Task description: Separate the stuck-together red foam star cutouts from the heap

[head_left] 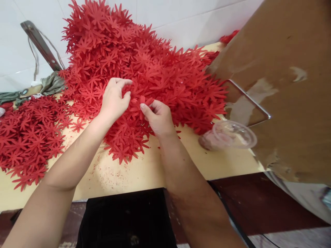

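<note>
A big heap of red flower-shaped cutouts (155, 65) with narrow petals lies across the table in front of me. My left hand (115, 97) is over the heap, its thumb and index finger apart and nothing visible between them. To its right, my right hand (159, 117) pinches a red flower cutout (146, 101) between thumb and fingers. The cutouts around and behind it blend with the held one, so its outline is partly lost.
A second pile of red cutouts (28, 134) spreads on the left of the pale tabletop (116, 175). At the right are a clear plastic cup (234, 135) and a large brown cardboard box (289, 93). A metal bar (40, 44) leans against the white tiled wall (165, 17).
</note>
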Motion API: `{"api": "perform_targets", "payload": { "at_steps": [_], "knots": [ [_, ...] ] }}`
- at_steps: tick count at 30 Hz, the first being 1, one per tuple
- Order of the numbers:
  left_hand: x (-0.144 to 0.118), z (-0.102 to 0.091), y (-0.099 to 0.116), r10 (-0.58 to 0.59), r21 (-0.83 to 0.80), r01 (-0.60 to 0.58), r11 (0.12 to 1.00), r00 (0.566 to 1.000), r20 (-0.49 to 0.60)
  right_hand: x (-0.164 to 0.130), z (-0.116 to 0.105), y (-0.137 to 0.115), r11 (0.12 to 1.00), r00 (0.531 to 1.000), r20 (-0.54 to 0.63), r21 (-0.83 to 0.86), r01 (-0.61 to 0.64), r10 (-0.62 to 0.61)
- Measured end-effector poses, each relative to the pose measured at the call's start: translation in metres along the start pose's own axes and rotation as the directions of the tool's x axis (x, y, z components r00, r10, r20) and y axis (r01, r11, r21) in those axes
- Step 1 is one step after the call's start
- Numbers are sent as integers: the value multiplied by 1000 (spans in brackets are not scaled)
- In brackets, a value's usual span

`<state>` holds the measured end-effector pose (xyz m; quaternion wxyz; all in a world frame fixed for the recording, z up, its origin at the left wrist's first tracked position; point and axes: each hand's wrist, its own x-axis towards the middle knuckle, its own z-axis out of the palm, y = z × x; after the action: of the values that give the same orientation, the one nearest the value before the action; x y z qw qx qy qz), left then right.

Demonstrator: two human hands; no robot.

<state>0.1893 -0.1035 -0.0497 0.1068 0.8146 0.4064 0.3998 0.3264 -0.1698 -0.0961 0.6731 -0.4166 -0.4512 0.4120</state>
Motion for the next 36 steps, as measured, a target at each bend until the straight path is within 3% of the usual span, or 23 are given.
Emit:
{"api": "perform_targets", "payload": {
  "at_steps": [3, 6, 11, 15, 19, 24, 29, 36],
  "knots": [
    [-1, -2, 5, -3, -2, 3, 1000, 1000, 18, 0, 1, 1, 1000, 1000, 5, -29, 5, -5],
    [-7, -8, 22, -7, -95, 16, 995, 995, 103, -1, 2, -1, 999, 999, 26, -47, 21, -20],
    [-9, -9, 37, -68, -303, 189, 934, 928, 367, -2, 1, -4, 988, 998, -8, -139, 64, -66],
    [-8, -8, 31, -66, -456, 280, 845, 900, 431, -1, -1, -6, 990, 997, -49, -133, 54, -61],
    [-8, -9, 30, -87, -508, 299, 808, 913, 399, -1, 1, -6, 999, 1000, 0, -31, 11, -11],
    [-7, -2, 25, -161, -473, 280, 835, 947, 276, -1, 4, -4, 978, 993, 81, 186, -94, 80],
    [-4, 7, 10, -250, -441, 279, 853, 960, 124, 2, 2, -2, 969, 994, 13, 219, -110, 110],
    [-2, 10, 7, -256, -398, 251, 883, 966, 42, 5, -1, 3, 982, 995, -73, 183, -49, 64]
  ]
}}
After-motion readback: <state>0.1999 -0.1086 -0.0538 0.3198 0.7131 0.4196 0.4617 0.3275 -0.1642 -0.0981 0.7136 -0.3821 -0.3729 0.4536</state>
